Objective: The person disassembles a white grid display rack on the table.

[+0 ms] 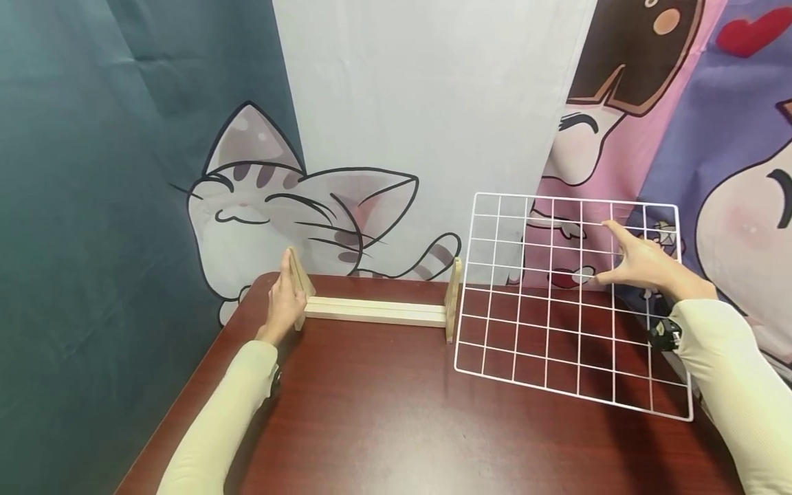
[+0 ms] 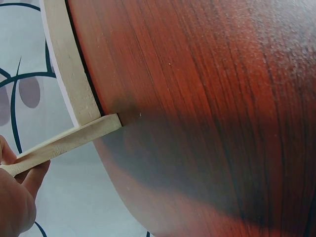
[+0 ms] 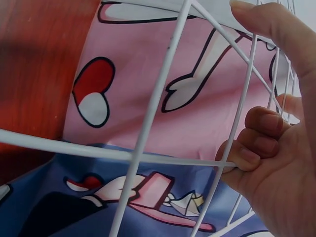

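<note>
A small wooden stand stands at the back of the table, its pale crossbar (image 1: 377, 311) joining two upright end boards. My left hand (image 1: 283, 301) holds the left end board (image 1: 302, 278); in the left wrist view the thumb and fingers pinch that board (image 2: 64, 143). The right end board (image 1: 454, 302) is untouched by either hand. On the right, my right hand (image 1: 646, 265) grips a white wire grid panel (image 1: 548, 297), which is upright and slightly tilted. Curled fingers (image 3: 261, 133) hook round its wires in the right wrist view. The grid's left edge is close to the right end board; contact is unclear.
The reddish-brown wooden table (image 1: 359, 412) extends toward me from the stand. Behind it hangs a cloth backdrop (image 1: 433, 103) printed with a cartoon cat and figures. A dark wrist device (image 1: 665, 335) is strapped at my right wrist.
</note>
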`<state>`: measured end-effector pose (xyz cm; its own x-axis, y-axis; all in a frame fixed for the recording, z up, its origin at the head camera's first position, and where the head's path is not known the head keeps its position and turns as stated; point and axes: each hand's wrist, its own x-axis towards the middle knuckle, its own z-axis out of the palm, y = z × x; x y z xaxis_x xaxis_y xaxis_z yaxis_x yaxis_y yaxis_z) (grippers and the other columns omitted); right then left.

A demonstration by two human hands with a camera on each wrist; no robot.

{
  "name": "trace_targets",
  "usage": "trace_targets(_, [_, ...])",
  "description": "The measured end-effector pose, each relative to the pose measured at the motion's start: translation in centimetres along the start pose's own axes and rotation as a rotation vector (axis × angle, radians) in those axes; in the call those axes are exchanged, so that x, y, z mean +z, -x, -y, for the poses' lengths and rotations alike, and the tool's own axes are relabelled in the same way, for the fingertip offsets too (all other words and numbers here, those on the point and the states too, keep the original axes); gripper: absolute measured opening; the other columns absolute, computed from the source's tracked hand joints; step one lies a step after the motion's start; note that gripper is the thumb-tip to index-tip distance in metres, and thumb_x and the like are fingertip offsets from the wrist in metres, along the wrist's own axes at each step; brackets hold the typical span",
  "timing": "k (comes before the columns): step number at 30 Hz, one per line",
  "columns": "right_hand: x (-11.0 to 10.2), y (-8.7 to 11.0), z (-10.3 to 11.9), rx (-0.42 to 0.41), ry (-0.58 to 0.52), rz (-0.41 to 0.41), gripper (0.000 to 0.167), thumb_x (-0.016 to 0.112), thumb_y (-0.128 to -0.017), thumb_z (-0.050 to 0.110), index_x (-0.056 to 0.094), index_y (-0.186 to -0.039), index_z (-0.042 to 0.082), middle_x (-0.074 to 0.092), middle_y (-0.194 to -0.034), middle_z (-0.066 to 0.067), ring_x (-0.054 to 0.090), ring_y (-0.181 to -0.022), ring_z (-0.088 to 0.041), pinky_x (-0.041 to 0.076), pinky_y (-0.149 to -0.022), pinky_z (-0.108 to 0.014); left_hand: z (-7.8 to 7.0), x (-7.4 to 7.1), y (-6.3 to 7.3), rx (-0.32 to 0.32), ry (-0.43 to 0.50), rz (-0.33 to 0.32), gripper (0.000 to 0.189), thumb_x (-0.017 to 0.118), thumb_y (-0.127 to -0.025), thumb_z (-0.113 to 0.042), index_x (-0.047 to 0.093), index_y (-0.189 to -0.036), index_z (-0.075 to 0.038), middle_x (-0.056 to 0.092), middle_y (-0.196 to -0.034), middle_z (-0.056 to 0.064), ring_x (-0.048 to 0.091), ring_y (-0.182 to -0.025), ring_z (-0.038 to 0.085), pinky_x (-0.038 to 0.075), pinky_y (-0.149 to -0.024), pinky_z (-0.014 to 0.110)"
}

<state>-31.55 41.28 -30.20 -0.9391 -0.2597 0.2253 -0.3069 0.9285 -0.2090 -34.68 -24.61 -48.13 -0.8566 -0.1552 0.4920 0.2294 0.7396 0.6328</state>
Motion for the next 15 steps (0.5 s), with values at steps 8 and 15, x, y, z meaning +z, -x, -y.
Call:
trace_targets(8, [1.3,0.1,-0.8,-0.019,0.009,0.026,0.118,0.092,-0.06,0.038,0.024,-0.15,0.004,0.066,-0.092,-0.029,0.061,-0.069,-0.033,0.049,-0.073,-0.057,-0.1,0.0,-0.3,0.002,0.0,-0.003,0.107,0.057,-0.076,0.014,0.009,-0.16,-0.031,0.056,-0.132,0.034,0.06,-0.1,0.053,0.05,-0.08,0.062])
trace_targets(15, [3.7,0.2,-1.3,-0.043,-0.004,0.09,0.122,0.092,-0.06,0.041,0.022,-0.151,-0.003,0.061,-0.112,-0.043,0.066,-0.085,-0.048,0.049,-0.082,-0.065,-0.2,-0.1,-0.1,0.013,-0.002,-0.004,0.105,0.056,-0.077,0.013,0.009,-0.16,-0.03,0.055,-0.133,0.033,0.06,-0.098,0.053,0.049,-0.079,0.062])
